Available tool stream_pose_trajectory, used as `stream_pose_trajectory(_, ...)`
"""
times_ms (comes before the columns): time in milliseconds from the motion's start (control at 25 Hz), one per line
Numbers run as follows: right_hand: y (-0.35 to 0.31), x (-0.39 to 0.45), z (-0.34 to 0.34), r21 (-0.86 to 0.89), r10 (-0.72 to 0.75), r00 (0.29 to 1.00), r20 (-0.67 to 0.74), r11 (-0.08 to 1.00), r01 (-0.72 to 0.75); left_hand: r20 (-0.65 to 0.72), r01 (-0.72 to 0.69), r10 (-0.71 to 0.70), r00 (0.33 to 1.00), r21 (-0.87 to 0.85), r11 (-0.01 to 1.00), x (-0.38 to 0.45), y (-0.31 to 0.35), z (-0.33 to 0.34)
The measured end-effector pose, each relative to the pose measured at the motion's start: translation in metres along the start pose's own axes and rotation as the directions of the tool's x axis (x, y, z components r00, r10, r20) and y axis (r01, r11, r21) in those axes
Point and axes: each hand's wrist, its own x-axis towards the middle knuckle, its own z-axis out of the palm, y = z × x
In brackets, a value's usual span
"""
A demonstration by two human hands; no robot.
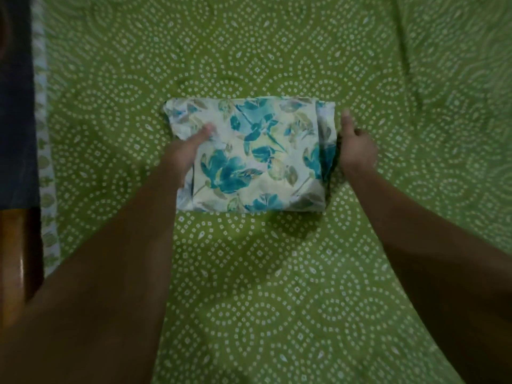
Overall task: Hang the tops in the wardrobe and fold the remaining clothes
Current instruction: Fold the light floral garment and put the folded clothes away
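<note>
Lying folded into a rectangle mid-bed on the green dotted bedsheet [277, 286], the floral garment [249, 156] is gripped at both side edges: left hand [184, 153] thumb on top, right hand [357, 151] likewise. Dark wooden furniture [13, 245] stands at far left.

One folded garment [249, 156], pale with blue-green flowers, lies on one green bedsheet [277, 286] dotted in white. Two hands are at it: one left hand [184, 151] and one right hand [357, 146] (each with its bare forearm in view). One dark wooden edge [16, 259] shows at the far left, and one dark cloth [16, 106] above it.
</note>
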Motion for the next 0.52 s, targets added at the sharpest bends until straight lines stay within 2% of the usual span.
stream_pose_trajectory(80,-0.013,-0.009,-0.003,0.086,-0.054,0.935,0.349,0.996,0.025,0.01,-0.067,0.067,0.998,-0.045,0.997,-0.005,0.002,-0.002)
stream_pose_trajectory(120,-0.019,-0.017,-0.004,0.062,-0.074,0.89,0.449,0.997,0.051,-0.001,-0.111,0.112,0.994,-0.059,0.992,-0.023,0.007,-0.005)
stream_pose_trajectory(200,-0.032,-0.037,-0.014,0.11,-0.122,0.863,0.49,0.991,0.078,-0.064,-0.222,0.218,0.974,-0.075,0.972,-0.062,0.021,-0.012)
stream_pose_trajectory(320,-0.056,-0.085,-0.069,0.328,-0.162,0.846,0.508,0.944,-0.017,-0.079,-0.321,0.314,0.946,-0.1,0.942,-0.128,0.049,-0.038)
stream_pose_trajectory(400,-0.065,-0.126,-0.124,0.388,-0.197,0.835,0.514,0.922,-0.021,-0.012,-0.371,0.373,0.928,-0.117,0.921,-0.187,0.082,-0.062)
stream_pose_trajectory(520,-0.071,-0.207,-0.232,0.535,-0.273,0.834,0.479,0.844,-0.03,0.115,-0.481,0.51,0.852,-0.21,0.851,-0.303,0.137,-0.094)
